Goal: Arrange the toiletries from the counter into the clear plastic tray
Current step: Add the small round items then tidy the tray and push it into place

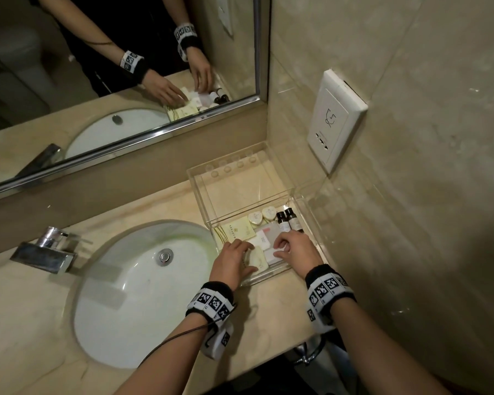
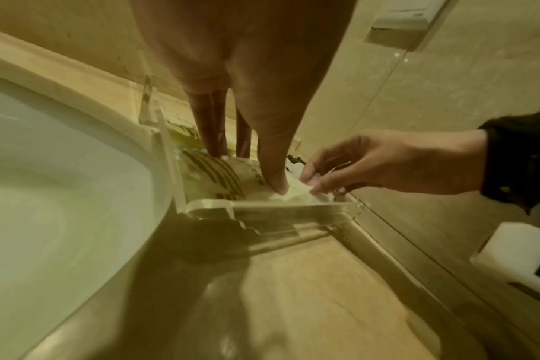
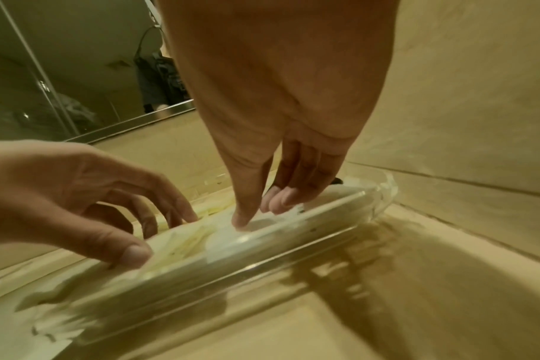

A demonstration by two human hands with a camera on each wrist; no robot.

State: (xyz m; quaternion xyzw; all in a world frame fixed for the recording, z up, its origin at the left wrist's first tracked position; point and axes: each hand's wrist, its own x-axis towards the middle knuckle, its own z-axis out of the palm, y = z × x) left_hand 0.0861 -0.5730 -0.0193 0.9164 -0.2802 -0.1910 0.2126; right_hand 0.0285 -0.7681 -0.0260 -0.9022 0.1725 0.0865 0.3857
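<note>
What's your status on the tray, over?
Left hand pressing cream packet into the clear tray. Right hand pinching a white sachet. Bottles already in. Nothing blocking.

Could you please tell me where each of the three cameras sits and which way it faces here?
Head: worn on the head, looking down at the clear tray beside the sink; both forearms, left hand and right hand show.
Left wrist: looks along the left hand's fingers onto a cream packet; the right hand enters at right.
Right wrist: looks along the right hand's fingers into the tray, mirror beyond; the left hand enters at left.
Shared: all three show both hands and the tray.
</note>
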